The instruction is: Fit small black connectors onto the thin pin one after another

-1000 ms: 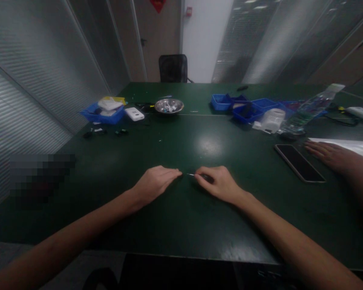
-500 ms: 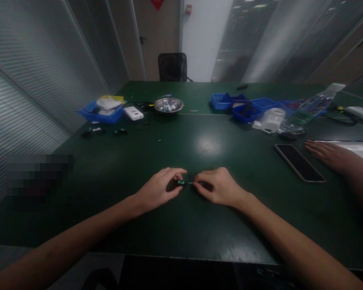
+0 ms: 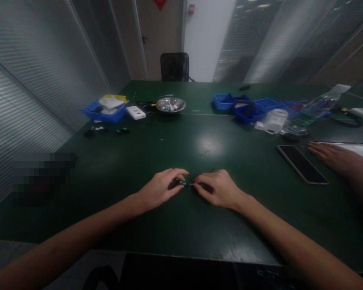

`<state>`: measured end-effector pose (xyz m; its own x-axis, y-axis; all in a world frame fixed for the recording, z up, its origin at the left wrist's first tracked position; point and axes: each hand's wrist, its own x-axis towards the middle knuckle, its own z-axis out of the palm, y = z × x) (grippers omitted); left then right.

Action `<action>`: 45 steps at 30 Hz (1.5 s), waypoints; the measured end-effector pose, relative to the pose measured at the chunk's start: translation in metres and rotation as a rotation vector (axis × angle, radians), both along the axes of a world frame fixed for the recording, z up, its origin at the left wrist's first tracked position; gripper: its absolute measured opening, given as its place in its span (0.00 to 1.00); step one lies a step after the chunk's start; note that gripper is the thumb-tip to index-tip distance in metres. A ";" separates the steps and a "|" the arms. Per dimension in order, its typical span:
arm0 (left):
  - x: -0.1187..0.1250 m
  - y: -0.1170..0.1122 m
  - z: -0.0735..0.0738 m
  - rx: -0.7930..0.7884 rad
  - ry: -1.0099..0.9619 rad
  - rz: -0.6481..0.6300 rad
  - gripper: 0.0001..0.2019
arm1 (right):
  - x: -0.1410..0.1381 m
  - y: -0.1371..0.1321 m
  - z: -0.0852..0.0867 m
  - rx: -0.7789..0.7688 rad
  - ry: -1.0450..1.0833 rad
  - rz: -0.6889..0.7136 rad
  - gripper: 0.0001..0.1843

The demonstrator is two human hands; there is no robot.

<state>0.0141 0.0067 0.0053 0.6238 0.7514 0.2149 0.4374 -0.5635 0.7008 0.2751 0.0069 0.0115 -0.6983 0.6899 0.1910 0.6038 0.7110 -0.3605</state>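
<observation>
Low over the green table, my left hand (image 3: 165, 186) is closed, with thumb and fingers curved round a small black part with a bright green face (image 3: 183, 183). From its right end a thin, pale, pin-like piece (image 3: 191, 184) sticks out. My right hand (image 3: 219, 187) pinches the far end of that thin piece between thumb and forefinger. The two hands are a short gap apart, with the part between them. Its exact kind is too small to make out, and my left fingers hide some of it.
A phone (image 3: 302, 164) lies to the right, beside another person's hand (image 3: 335, 156). Farther back are a metal bowl (image 3: 171, 111) of small parts, a white power bank (image 3: 136, 112), blue trays (image 3: 224, 105), a tilted plastic bottle (image 3: 317, 108) and a blue basket (image 3: 105, 117). Small dark parts (image 3: 122, 131) lie at left.
The whole view has shifted slightly, so things appear a little farther right. Both hands keep the same grip on the small part and the thin piece.
</observation>
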 end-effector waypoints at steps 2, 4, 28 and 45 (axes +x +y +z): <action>0.000 0.000 0.000 -0.006 -0.004 0.002 0.18 | 0.000 0.001 0.000 0.005 0.001 0.001 0.13; 0.000 -0.001 0.001 0.002 -0.007 0.001 0.18 | -0.001 0.001 0.000 0.002 0.000 0.001 0.13; 0.008 -0.033 0.022 0.070 0.049 -0.526 0.11 | 0.004 0.007 0.008 -0.080 0.401 -0.359 0.16; -0.197 0.102 -0.003 0.218 0.462 0.390 0.22 | 0.005 0.006 0.009 -0.112 0.357 -0.322 0.17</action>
